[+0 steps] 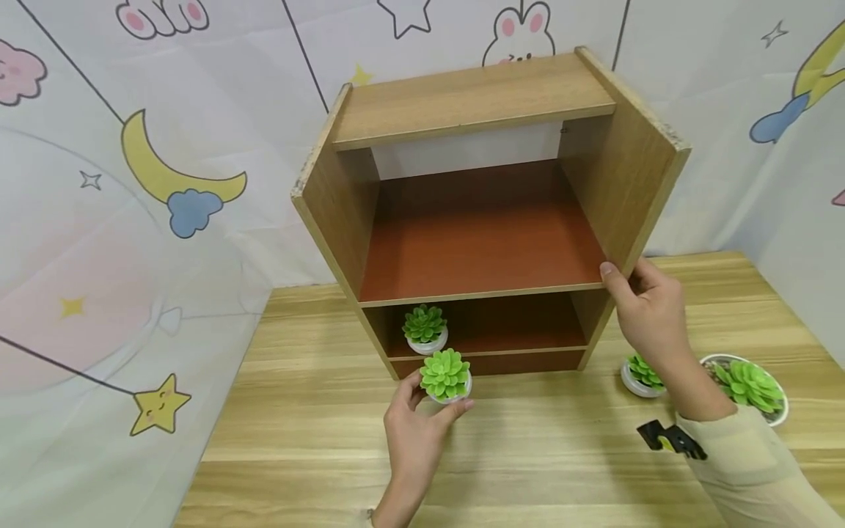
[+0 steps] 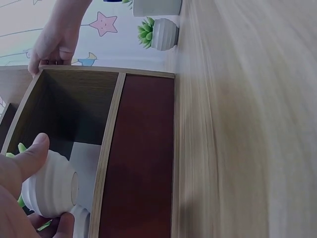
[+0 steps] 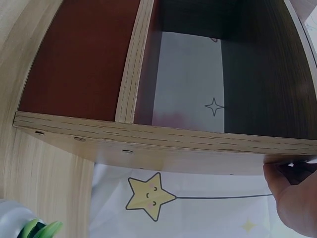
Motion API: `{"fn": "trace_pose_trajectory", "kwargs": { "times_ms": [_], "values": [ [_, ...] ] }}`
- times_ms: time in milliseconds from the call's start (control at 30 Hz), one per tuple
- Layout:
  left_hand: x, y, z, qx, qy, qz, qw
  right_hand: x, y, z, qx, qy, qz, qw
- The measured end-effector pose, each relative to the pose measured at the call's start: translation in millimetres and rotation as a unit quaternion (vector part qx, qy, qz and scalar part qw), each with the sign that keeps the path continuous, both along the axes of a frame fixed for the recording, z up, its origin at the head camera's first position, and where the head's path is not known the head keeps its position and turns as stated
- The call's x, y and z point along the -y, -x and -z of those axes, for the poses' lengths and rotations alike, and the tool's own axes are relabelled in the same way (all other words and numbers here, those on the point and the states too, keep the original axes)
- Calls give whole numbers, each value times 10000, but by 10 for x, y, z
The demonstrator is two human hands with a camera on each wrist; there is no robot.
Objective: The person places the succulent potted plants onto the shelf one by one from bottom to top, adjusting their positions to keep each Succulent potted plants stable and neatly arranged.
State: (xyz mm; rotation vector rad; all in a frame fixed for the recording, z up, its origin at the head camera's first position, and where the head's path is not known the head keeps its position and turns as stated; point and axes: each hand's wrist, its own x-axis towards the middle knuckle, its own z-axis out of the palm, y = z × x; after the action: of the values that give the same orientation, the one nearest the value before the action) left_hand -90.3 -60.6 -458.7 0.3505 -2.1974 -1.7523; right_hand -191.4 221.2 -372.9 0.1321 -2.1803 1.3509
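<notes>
My left hand (image 1: pixel 416 433) grips a small potted succulent (image 1: pixel 445 375) by its white ribbed pot, thumb on one side and fingers on the other. In the left wrist view that white pot (image 2: pixel 54 186) is tipped sideways in front of the lower compartment. Behind it, a second potted succulent (image 1: pixel 425 328) stands at the left of the wooden shelf unit's (image 1: pixel 475 290) lower compartment. My right hand (image 1: pixel 650 308) holds the unit's right side panel, thumb at the front edge by the middle board and fingers round the outside. The right wrist view shows the fingers (image 3: pixel 290 198) against that panel.
Right of the unit, a small potted succulent (image 1: pixel 642 375) and a larger bowl of succulents (image 1: pixel 749 387) stand on the wooden table (image 1: pixel 528 455). A white cloth with cartoon prints (image 1: pixel 198 308) hangs behind and at the sides. A black clip (image 1: pixel 673 440) is on the right sleeve.
</notes>
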Motion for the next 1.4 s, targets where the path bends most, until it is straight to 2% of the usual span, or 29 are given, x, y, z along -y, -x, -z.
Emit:
{"fn": "trace_pose_trajectory", "kwargs": {
  "times_ms": [433, 633, 933, 1400],
  "values": [
    [-67, 19, -43, -293, 17, 185, 9994, 6, -8, 4, 73, 131, -57, 9999],
    [-132, 53, -14, -405, 92, 270, 9988, 5, 0, 28, 45, 89, -8, 10000],
    [-250, 106, -20, -605, 207, 250, 9976, 6, 9, 38, -8, 219, -30, 9998],
    [-384, 182, 13, -708, 189, 253, 9970, 12, 23, 50, -80, 348, -69, 9993]
  ]
}}
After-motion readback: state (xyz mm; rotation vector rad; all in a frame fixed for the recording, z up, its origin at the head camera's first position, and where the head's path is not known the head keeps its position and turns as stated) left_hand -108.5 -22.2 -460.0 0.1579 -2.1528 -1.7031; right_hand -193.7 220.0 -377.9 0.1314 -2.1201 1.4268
